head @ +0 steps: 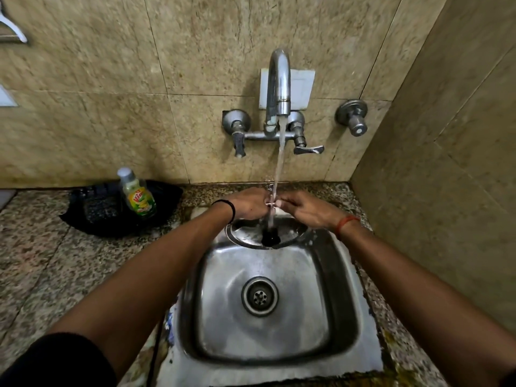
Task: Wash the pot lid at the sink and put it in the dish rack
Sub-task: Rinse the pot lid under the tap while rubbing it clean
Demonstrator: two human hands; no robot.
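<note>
Beige stone tiles back a speckled granite worktop with a steel sink let into it, and the tap at twelve o'clock runs a steady stream straight down. The pot lid sits at the far end of the sink, about twelve o'clock from the drain; it is round, steel, wet and shiny, knob side up, its black knob right under the falling water. Both hands meet in the stream just above it. The left hand and right hand have fingers curled toward each other; whether they grip the lid's far rim or only rub together I cannot tell.

Risks, as I judge them: wet steel is slippery, so lifting by the rim could let it drop and clatter into the sink. Water striking the knob may splash onto the worktop. A black basket at ten o'clock, holding a dish-soap bottle, could be knocked if the lid swings left. No dish rack is clearly visible.
</note>
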